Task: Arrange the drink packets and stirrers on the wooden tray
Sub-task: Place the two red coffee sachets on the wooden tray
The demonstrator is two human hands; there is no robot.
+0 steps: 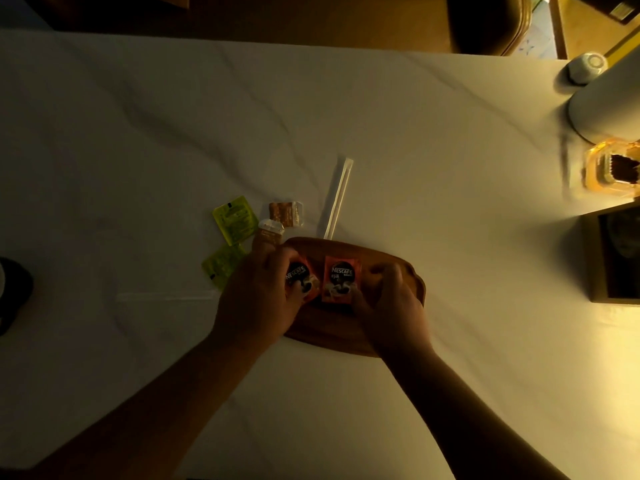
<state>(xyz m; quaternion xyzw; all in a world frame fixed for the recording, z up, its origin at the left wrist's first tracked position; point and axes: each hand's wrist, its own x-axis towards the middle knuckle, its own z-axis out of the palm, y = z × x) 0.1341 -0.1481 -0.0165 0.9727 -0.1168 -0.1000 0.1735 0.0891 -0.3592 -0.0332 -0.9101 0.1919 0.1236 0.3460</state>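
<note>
An oval wooden tray (384, 259) lies on the white tablecloth in front of me. Two red coffee packets are on it side by side: the left one (300, 276) is tilted and gripped by my left hand (258, 296); the right one (341, 279) stands straight, with my right hand (389, 301) holding its lower right corner. Left of the tray lie two yellow-green tea packets (234, 220) (221, 263). Two small brown sachets (285, 213) (268, 233) rest just beyond the tray's left end. Wrapped stirrers (335, 199) lie behind the tray, pointing away.
A white kettle (609, 105) and an upturned white cup (587, 67) stand at the far right. Near them are a clear amber dish (609, 168) and a dark box (613, 254). A dark object (14, 292) sits at the left edge. A chair (485, 22) stands beyond the table.
</note>
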